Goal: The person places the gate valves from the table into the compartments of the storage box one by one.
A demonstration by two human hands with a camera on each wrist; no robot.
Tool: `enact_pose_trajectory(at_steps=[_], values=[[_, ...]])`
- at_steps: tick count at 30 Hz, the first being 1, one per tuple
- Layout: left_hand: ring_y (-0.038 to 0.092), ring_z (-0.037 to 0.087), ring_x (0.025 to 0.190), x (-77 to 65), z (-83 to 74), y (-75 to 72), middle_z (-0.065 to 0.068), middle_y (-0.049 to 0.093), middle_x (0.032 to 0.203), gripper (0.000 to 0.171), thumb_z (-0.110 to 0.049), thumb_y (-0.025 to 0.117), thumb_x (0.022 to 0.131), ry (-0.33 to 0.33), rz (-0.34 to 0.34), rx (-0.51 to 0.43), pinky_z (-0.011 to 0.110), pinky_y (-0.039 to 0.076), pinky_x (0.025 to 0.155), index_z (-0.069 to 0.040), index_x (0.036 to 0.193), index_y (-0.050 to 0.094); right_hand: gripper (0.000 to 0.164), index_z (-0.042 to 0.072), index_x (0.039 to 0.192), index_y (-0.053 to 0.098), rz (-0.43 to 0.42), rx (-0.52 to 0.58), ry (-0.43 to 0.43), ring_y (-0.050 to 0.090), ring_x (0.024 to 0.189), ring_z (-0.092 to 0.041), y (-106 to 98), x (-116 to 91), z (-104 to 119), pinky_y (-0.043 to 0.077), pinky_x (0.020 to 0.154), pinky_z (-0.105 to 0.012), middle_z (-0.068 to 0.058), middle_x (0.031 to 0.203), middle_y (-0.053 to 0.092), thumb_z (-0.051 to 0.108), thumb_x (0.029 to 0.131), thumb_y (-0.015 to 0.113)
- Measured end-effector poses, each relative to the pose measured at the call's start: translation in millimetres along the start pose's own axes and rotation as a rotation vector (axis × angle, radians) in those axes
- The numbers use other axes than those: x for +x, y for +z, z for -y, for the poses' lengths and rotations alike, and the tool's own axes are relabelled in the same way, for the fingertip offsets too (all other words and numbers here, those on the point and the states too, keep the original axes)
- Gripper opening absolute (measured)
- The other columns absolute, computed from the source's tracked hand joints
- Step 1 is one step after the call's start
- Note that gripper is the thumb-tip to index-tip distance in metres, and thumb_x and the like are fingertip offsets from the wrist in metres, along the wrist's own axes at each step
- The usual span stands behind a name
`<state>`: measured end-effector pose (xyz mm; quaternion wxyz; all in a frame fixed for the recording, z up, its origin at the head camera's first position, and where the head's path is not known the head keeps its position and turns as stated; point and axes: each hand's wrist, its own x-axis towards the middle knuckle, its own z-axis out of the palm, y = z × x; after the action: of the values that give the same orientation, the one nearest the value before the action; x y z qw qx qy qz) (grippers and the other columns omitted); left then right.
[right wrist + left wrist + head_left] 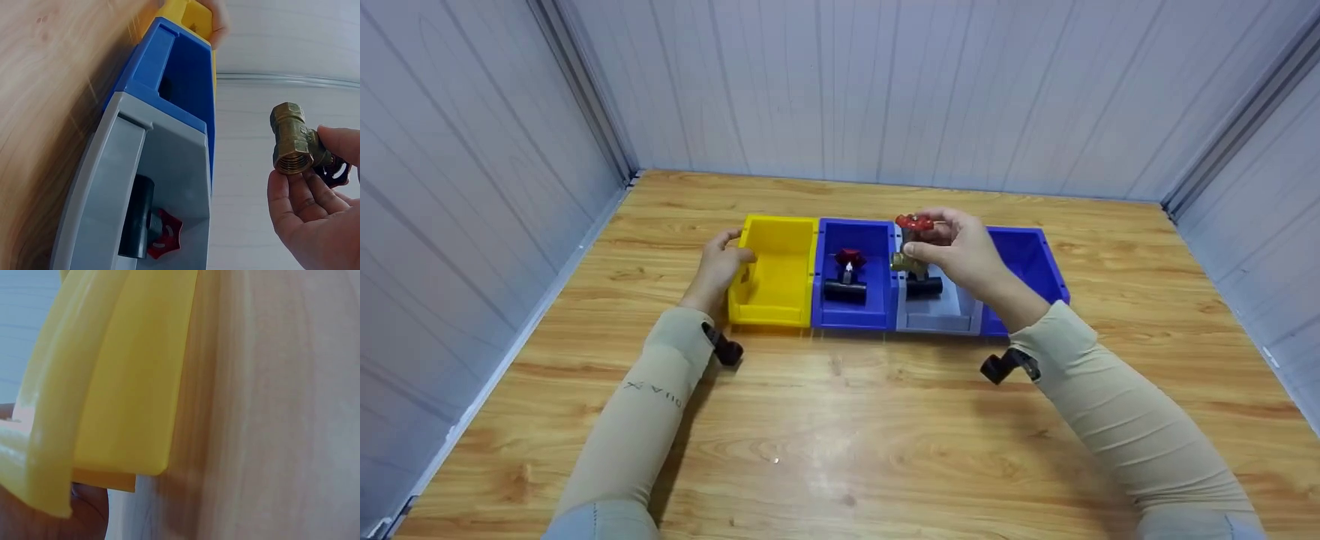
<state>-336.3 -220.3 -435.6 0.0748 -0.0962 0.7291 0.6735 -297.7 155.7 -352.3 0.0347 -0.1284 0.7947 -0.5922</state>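
My right hand holds a brass gate valve with a red handwheel above the grey bin, thumb and fingers pinching its body and neck. The threaded opening shows in the right wrist view. Below it, a black valve with a red handle lies inside the grey bin. At the far left of the row, my left hand grips the side wall of the yellow bin, thumb over the edge. Most of those fingers are hidden behind the wall in the left wrist view.
Between the yellow and grey bins stands a blue bin holding another black valve with a red handle. A second blue bin ends the row at right. White panel walls enclose the wooden table.
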Motion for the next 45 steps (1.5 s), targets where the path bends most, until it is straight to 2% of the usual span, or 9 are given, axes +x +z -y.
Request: enact_pose_trajectory(at_steps=[5,8,12,20,28,33,39,45], values=[[0.052,0.027,0.136,-0.6,-1.1,-1.1,0.010,0.050,0.162,0.063,-0.008,0.053,0.102,-0.046,-0.007,-0.004,0.041,0.045,0.112,-0.020,0.163,0.045,0.053,-0.003,0.146,0.060,0.013,-0.018,0.012,0.070,0.104,-0.010,8,1,-1,0.058,0.083,-0.021,-0.028,0.133,0.071,0.003,0.096,0.079],[0.050,0.025,0.139,-1.8,-1.6,-2.2,0.007,0.048,0.164,0.062,-0.008,0.054,0.103,-0.075,-0.011,-0.019,0.041,0.042,0.116,-0.022,0.163,0.045,0.054,0.000,0.148,0.060,0.027,-0.024,0.026,0.070,0.106,-0.012,12,2,-3,0.058,0.082,-0.022,-0.026,0.134,0.072,0.005,0.097,0.079],[0.049,0.025,0.142,-3.9,-2.1,-3.1,0.006,0.048,0.164,0.060,-0.009,0.054,0.104,-0.086,-0.006,-0.051,0.044,0.042,0.119,-0.024,0.162,0.046,0.054,0.004,0.148,0.061,0.038,-0.021,0.033,0.069,0.110,-0.014,17,2,-4,0.058,0.084,-0.023,-0.026,0.136,0.071,0.007,0.098,0.079],[0.049,0.025,0.140,-4.9,-1.1,-2.9,0.005,0.049,0.162,0.059,-0.009,0.054,0.103,-0.080,-0.006,-0.062,0.043,0.042,0.117,-0.024,0.159,0.048,0.058,0.002,0.149,0.060,0.047,-0.027,0.032,0.069,0.108,-0.015,29,3,-7,0.058,0.084,-0.024,-0.016,0.124,0.074,0.007,0.096,0.081],[0.054,0.030,0.135,0.5,0.6,-2.0,0.013,0.051,0.161,0.065,-0.006,0.052,0.100,-0.023,-0.012,-0.003,0.044,0.046,0.112,-0.015,0.164,0.042,0.051,0.000,0.143,0.062,0.056,-0.020,0.023,0.070,0.104,-0.015,40,4,-9,0.058,0.080,-0.023,-0.020,0.123,0.076,0.003,0.095,0.080],[0.054,0.030,0.137,0.5,1.1,-1.7,0.012,0.051,0.160,0.064,-0.006,0.052,0.101,-0.036,-0.007,-0.015,0.045,0.046,0.113,-0.016,0.163,0.043,0.048,0.001,0.141,0.063,0.067,-0.012,0.014,0.071,0.103,-0.015,46,5,-10,0.059,0.079,-0.025,-0.020,0.122,0.077,0.003,0.096,0.080],[0.050,0.026,0.136,1.5,0.3,-0.9,0.010,0.048,0.164,0.066,-0.006,0.054,0.100,-0.040,-0.009,-0.007,0.040,0.043,0.113,-0.016,0.164,0.042,0.051,0.002,0.142,0.062,0.075,-0.014,0.019,0.068,0.099,-0.015,54,7,-8,0.057,0.080,-0.031,-0.020,0.121,0.078,0.006,0.096,0.081],[0.048,0.026,0.139,0.5,-0.9,-1.2,0.009,0.046,0.166,0.065,-0.006,0.054,0.101,-0.057,-0.008,-0.011,0.040,0.041,0.114,-0.017,0.164,0.043,0.048,-0.002,0.140,0.063,0.078,0.000,-0.007,0.068,0.099,-0.014,65,9,-6,0.055,0.076,-0.021,-0.023,0.124,0.077,0.003,0.095,0.081]])
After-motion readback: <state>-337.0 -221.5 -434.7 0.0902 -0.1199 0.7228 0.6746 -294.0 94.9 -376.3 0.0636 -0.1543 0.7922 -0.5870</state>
